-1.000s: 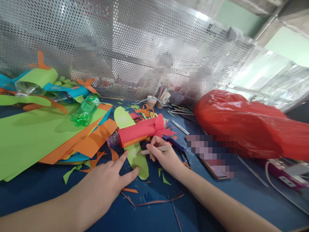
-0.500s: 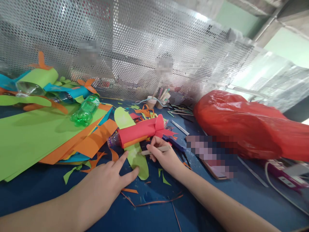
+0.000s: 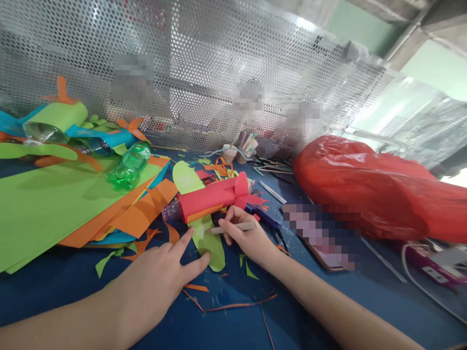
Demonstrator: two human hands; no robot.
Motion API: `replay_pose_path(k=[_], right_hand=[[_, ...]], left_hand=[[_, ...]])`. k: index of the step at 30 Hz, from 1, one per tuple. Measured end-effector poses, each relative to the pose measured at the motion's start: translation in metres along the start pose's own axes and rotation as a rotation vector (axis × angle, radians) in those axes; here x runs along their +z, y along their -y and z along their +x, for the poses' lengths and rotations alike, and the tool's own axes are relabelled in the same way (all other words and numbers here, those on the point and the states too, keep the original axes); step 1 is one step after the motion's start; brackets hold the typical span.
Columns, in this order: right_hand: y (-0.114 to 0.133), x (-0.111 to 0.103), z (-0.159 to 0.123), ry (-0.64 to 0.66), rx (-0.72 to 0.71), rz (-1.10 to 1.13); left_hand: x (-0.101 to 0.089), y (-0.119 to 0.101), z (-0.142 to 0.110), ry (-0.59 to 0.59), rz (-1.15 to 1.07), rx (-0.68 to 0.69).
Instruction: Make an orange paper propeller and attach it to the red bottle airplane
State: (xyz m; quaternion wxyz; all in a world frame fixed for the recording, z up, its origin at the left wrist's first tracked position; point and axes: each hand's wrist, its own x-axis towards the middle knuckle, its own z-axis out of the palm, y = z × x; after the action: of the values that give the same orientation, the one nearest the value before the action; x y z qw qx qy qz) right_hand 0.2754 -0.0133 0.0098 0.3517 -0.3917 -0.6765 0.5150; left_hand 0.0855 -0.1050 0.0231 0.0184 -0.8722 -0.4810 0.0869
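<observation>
A toy plane made from a plastic bottle wrapped in red paper (image 3: 206, 197) lies on the blue table, its neck pointing left. It has a green paper wing (image 3: 212, 250) on the near side and another green wing (image 3: 185, 176) on the far side. My left hand (image 3: 156, 272) is open, with index finger and thumb spread against the near wing's edge. Pinched in my right hand (image 3: 246, 233) is a pale pen (image 3: 237, 227), its tip at the near wing's surface. The right hand's lower fingers are partly hidden.
Coloured paper sheets (image 3: 47, 204) and a green bottle (image 3: 129, 165) lie left, below other paper-covered bottle planes (image 3: 98, 141). Paper scraps surround the work. Cups of pens (image 3: 246, 150) stand behind. At right are a blurred phone (image 3: 321, 238), a red plastic bag (image 3: 365, 189) and a power strip (image 3: 430, 265).
The pen and my right fingers have shifted slightly left over the near wing. My left hand and the plane stay where they were.
</observation>
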Motion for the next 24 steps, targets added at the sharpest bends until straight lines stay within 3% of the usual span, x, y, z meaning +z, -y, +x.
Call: replay_pose_path(k=[24], right_hand=[[-0.0021,0.0004,0.0,0.021,0.004,0.016]], left_hand=[[0.0008,0.0002,0.0018,0.027,0.001,0.006]])
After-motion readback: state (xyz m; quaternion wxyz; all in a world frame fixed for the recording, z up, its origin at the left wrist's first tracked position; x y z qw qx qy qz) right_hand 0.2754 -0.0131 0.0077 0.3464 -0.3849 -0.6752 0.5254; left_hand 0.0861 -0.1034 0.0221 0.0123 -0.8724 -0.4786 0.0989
